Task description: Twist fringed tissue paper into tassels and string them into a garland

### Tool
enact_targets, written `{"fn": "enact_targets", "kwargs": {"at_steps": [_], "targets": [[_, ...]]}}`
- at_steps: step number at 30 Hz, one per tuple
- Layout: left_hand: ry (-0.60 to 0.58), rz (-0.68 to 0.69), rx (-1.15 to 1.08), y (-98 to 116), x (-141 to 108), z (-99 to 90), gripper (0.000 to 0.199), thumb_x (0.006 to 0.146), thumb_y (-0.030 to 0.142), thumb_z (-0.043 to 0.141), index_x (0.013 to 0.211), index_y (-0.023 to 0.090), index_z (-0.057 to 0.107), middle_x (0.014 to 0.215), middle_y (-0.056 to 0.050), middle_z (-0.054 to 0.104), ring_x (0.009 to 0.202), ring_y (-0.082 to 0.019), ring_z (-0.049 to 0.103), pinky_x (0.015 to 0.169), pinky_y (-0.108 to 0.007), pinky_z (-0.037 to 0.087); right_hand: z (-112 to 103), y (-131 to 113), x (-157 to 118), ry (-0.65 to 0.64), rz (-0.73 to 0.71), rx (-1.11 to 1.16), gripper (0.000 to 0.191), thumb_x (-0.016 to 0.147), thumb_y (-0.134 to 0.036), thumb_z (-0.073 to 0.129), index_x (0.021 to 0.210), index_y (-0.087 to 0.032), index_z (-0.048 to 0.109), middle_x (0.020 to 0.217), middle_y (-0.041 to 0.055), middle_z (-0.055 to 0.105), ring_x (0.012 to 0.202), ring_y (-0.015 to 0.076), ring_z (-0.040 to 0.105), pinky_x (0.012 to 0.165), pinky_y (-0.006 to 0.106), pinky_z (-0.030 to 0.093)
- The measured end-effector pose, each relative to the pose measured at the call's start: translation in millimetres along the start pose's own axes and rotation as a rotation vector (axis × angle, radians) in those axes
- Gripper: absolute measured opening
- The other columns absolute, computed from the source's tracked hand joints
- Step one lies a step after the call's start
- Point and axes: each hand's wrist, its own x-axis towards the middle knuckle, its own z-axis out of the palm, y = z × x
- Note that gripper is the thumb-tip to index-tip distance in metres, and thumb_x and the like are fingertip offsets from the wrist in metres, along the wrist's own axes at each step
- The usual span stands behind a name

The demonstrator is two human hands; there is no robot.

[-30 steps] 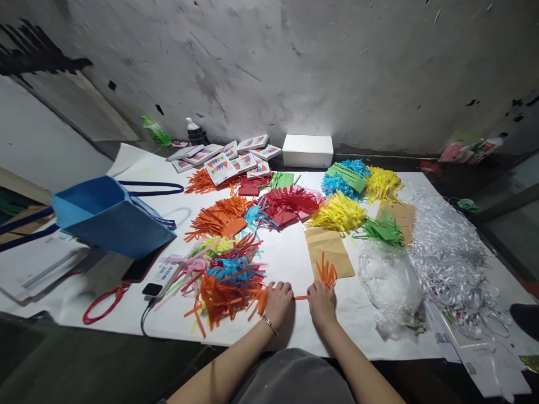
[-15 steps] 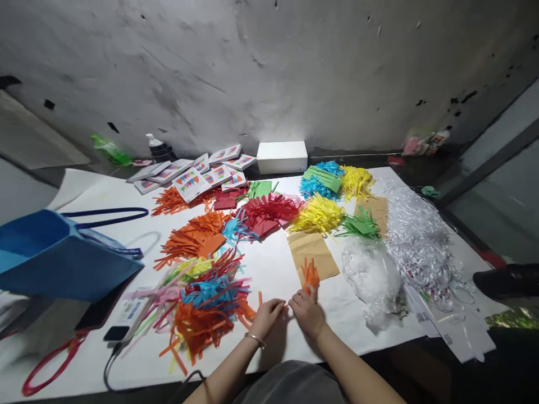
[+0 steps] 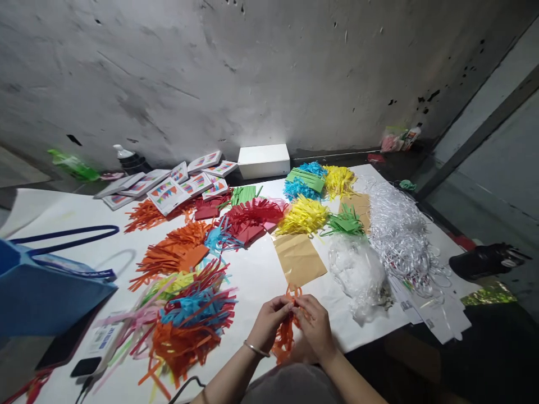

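Both my hands meet at the table's front edge, fingertips pinched on one orange paper tassel [image 3: 284, 335]. My left hand [image 3: 272, 320] wears a bangle at the wrist and grips the tassel near its top. Beside it, my right hand [image 3: 315, 322] pinches the same spot. Orange strips hang down between the hands, and a small orange loop shows above the fingertips. A brown paper sheet [image 3: 300, 259] lies just beyond. To the left is a heap of finished-looking tassels, with an orange tassel bunch [image 3: 183, 342] and blue strips [image 3: 197, 303].
A blue bag [image 3: 54, 292] stands at left near a white power bank [image 3: 103, 342]. Printed packets [image 3: 168, 195] and a white box [image 3: 264, 160] line the back. Yellow fringe [image 3: 304, 216], a clear plastic bag [image 3: 357, 275] and a white string pile [image 3: 400, 235] lie to the right.
The orange tassel has turned over: its strips pointed away beyond my right hand, and now hang toward me between both hands. The view has swung slightly right.
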Motion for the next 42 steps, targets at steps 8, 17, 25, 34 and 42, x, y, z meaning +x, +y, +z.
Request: {"fn": "enact_targets", "kwargs": {"at_steps": [8, 17, 25, 34, 42], "targets": [[-0.102, -0.088, 0.004, 14, 2, 29.2, 0.033, 0.062, 0.04, 0.082, 0.069, 0.012, 0.065, 0.058, 0.0, 0.058, 0.054, -0.009, 0.049, 0.056, -0.022, 0.036, -32, -9, 4, 0.032, 0.031, 0.12, 0.019, 0.092, -0.024, 0.051, 0.102, -0.024, 0.068, 0.091, 0.0042, 0.067, 0.088, 0.0176, 0.063, 0.078, 0.03, 0.052], [-0.218, -0.148, 0.138, 29, -2, 31.0, 0.034, 0.062, 0.041, 0.082, 0.067, 0.011, 0.064, 0.058, 0.001, 0.058, 0.051, -0.007, 0.044, 0.052, -0.02, 0.029, -65, -13, 10, -0.148, -0.361, -0.312, 0.019, 0.09, -0.012, 0.045, 0.096, -0.022, 0.061, 0.079, 0.0012, 0.064, 0.076, 0.0161, 0.058, 0.098, 0.047, 0.038], [-0.02, 0.057, 0.143, 19, -10, 49.8, 0.034, 0.067, 0.044, 0.077, 0.067, 0.014, 0.061, 0.059, 0.002, 0.055, 0.056, -0.01, 0.045, 0.056, -0.022, 0.037, -46, -22, 6, 0.077, -0.088, -0.091, 0.015, 0.089, -0.018, 0.047, 0.084, -0.022, 0.061, 0.078, 0.0022, 0.064, 0.078, 0.0173, 0.06, 0.081, 0.035, 0.049], [0.002, 0.046, 0.171, 14, -6, 47.7, 0.032, 0.068, 0.043, 0.075, 0.079, 0.015, 0.064, 0.064, 0.0, 0.06, 0.057, -0.013, 0.053, 0.057, -0.025, 0.042, -41, -15, -4, 0.055, 0.014, -0.051, 0.014, 0.09, -0.02, 0.053, 0.082, -0.021, 0.065, 0.078, 0.0022, 0.062, 0.075, 0.0158, 0.06, 0.069, 0.026, 0.049], [-0.031, 0.415, 0.726, 16, 2, 71.9, 0.024, 0.085, 0.039, 0.056, 0.071, 0.02, 0.057, 0.076, -0.004, 0.058, 0.072, -0.019, 0.053, 0.069, -0.029, 0.043, -49, 0, -16, 0.074, 0.126, -0.07, 0.021, 0.092, -0.019, 0.045, 0.096, -0.021, 0.065, 0.092, 0.0054, 0.067, 0.087, 0.0185, 0.063, 0.077, 0.029, 0.052]]}}
